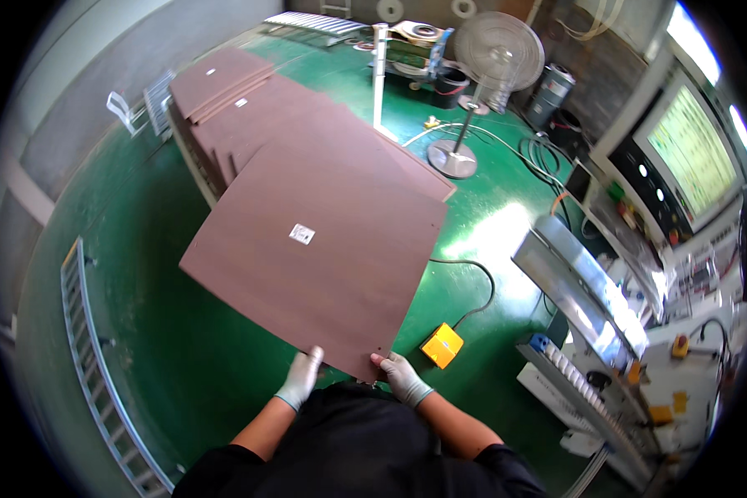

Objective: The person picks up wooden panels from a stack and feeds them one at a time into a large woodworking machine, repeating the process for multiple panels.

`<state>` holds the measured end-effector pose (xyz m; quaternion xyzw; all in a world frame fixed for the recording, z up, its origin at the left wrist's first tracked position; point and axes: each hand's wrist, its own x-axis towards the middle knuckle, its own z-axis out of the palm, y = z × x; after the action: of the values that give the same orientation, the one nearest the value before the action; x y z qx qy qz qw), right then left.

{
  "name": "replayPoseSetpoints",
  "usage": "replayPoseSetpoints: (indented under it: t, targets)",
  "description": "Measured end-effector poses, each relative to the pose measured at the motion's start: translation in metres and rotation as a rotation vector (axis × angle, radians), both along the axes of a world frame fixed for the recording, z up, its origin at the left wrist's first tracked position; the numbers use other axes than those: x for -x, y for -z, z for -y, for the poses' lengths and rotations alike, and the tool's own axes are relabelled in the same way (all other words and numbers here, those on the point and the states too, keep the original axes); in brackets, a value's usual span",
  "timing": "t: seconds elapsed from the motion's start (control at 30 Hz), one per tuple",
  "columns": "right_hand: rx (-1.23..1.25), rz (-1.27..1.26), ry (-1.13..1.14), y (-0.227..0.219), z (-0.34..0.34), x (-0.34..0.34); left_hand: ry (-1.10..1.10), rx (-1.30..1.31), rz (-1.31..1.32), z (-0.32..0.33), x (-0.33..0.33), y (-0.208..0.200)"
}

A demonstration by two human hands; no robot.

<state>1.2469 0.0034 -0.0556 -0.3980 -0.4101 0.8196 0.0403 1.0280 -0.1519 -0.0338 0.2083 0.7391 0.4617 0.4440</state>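
Note:
A large reddish-brown flat sheet (332,257) with a white label (301,234) stretches out in front of me, its near edge close to my body. Gloved in white, my left hand (302,377) grips that edge, thumb on top and fingers hidden beneath. My right hand (402,378), in a matching glove, pinches the sheet at its near right corner. Beyond it lies a stack of similar brown sheets (286,112), some also labelled; the held sheet overlaps the stack and hides part of it.
On the green floor to my right sits a yellow foot-pedal box (441,345) with a black cable. A machine with a shiny metal part (585,286) and a lit screen (693,153) stands farther right. A pedestal fan (498,51) is behind; a metal roller frame (100,365) lies left.

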Motion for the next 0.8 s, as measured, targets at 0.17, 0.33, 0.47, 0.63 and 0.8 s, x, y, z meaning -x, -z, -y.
replayPoseSetpoints:
  t: [0.17,0.33,0.47,0.63,0.8]
  targets:
    - [-0.101,-0.096,0.264,-0.073,-0.014,-0.041,-0.611,-0.198,0.096,0.005,0.095,-0.015]
    - [-0.182,-0.015,0.514,-0.1,-0.014,-0.13,-1.084,-0.061,-0.387,0.019,0.164,-0.002]
    - [-0.298,0.113,0.637,-0.096,-0.004,-0.189,-0.763,-0.387,-0.01,0.044,0.205,0.026]
    - [-0.296,0.26,0.883,-0.079,0.04,-0.246,-0.246,-0.114,0.074,-0.013,0.145,-0.026]
    - [-0.428,0.466,0.961,-0.073,0.052,-0.292,-0.051,0.034,0.16,-0.053,0.096,-0.049]
